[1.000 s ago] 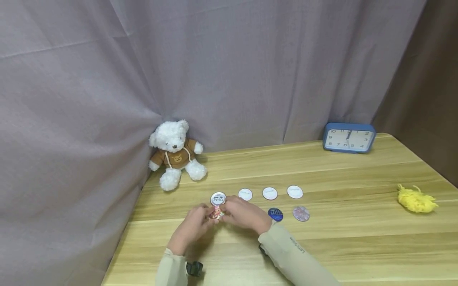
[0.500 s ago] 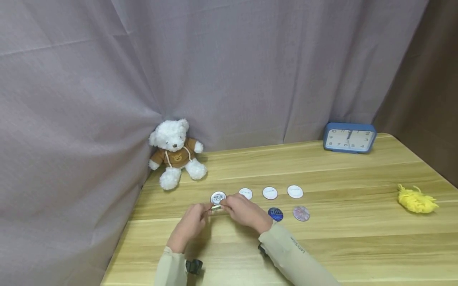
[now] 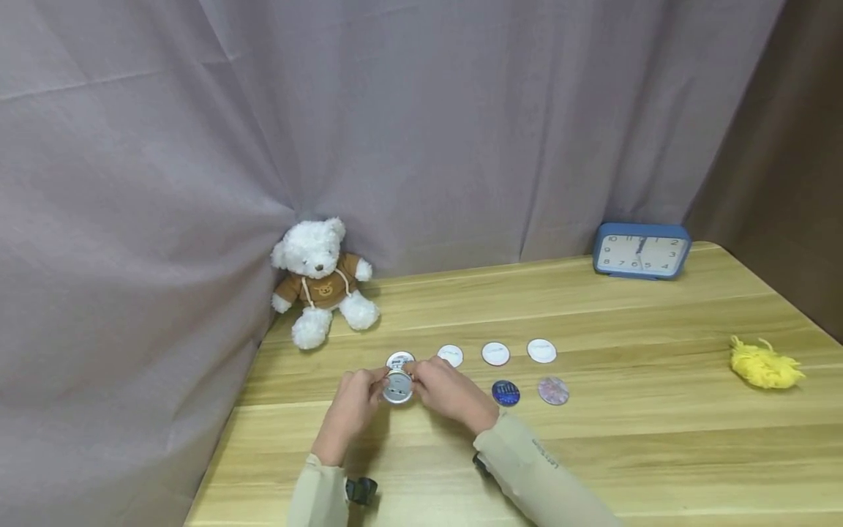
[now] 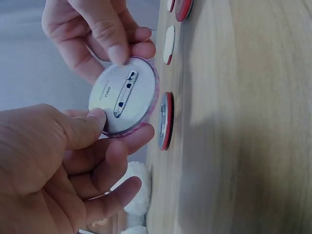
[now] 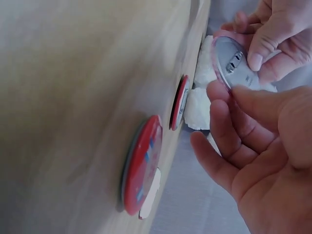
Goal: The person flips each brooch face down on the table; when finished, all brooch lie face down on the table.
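My left hand (image 3: 353, 406) and right hand (image 3: 449, 389) pinch a round pin badge (image 3: 397, 389) between them, a little above the table. Its silver back, with a safety-pin clasp, faces me in the head view. The left wrist view shows the left thumb and fingers at one edge of this badge (image 4: 139, 92) and the right hand's at the opposite edge. Its pinkish rim shows; the printed front is turned away. Just beyond it lies another badge (image 3: 399, 360), clasp side up and partly covered by the held one in the head view.
White round badges (image 3: 495, 353) lie in a row to the right, with a blue badge (image 3: 506, 393) and a pinkish one (image 3: 553, 391) nearer. A white teddy bear (image 3: 321, 285) sits at the back left. A blue clock (image 3: 642, 252) and yellow yarn (image 3: 765, 364) are at the right.
The held badge has turned over: its colourful printed front showed first, then its thin edge, and now its silver back. Both hands stay in nearly the same place.
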Available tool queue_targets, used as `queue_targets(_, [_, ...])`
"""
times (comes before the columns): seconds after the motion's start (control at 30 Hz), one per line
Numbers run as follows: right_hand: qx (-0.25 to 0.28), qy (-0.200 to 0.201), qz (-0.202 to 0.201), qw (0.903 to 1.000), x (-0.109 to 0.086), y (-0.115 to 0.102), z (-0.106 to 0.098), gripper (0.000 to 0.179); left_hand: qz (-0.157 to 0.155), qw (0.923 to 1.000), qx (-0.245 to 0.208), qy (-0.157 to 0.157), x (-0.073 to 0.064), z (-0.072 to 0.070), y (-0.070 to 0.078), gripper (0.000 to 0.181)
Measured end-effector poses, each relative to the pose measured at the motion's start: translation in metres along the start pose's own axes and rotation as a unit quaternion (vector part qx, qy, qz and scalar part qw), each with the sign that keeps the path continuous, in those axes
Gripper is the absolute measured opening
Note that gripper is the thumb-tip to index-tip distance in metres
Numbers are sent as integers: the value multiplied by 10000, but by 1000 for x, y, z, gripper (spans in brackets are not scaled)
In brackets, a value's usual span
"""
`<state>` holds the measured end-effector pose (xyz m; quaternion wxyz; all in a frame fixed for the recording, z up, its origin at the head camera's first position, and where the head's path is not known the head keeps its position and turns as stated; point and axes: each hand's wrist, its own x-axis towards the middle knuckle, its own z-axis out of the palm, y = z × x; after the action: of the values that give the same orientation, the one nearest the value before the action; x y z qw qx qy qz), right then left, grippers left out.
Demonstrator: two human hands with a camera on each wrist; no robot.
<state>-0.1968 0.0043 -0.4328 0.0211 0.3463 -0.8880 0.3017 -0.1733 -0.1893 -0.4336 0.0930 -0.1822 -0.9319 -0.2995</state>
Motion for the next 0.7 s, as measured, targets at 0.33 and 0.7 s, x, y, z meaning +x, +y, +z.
queue_targets(0.33, [74, 116, 74, 9999, -4, -4, 6, 44, -334, 9994, -58, 73, 0, 4, -2, 17])
queue_targets(0.7, [-273, 13, 100, 9996, -3, -3, 13, 34, -516, 9977, -367, -233, -5, 5, 1, 22])
